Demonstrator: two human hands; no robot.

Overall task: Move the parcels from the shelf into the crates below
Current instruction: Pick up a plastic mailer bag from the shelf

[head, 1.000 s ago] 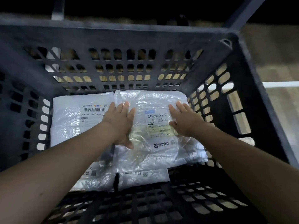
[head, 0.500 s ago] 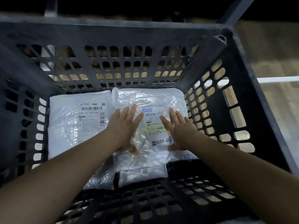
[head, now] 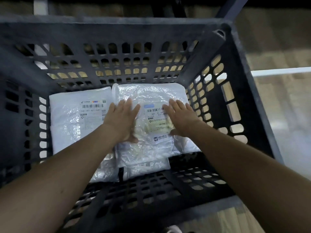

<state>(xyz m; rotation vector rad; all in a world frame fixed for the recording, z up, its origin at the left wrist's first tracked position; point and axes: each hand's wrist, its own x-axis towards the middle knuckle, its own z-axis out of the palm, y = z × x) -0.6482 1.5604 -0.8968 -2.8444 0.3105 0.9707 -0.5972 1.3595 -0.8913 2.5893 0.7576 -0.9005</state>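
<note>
Inside the dark perforated plastic crate (head: 239, 101), the left hand (head: 122, 121) and right hand (head: 180, 117) lie flat, fingers straight and slightly spread, on the crinkled clear-plastic parcel (head: 151, 143) — it overlaps lower parcels, so the slick wrap could slide sideways when released.

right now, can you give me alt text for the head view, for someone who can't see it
Two bare hands, left hand and right hand, lie flat with straight fingers on a clear plastic parcel inside a dark slotted crate. A white parcel lies beside it to the left, and another parcel sticks out from under it at the near edge.
</note>
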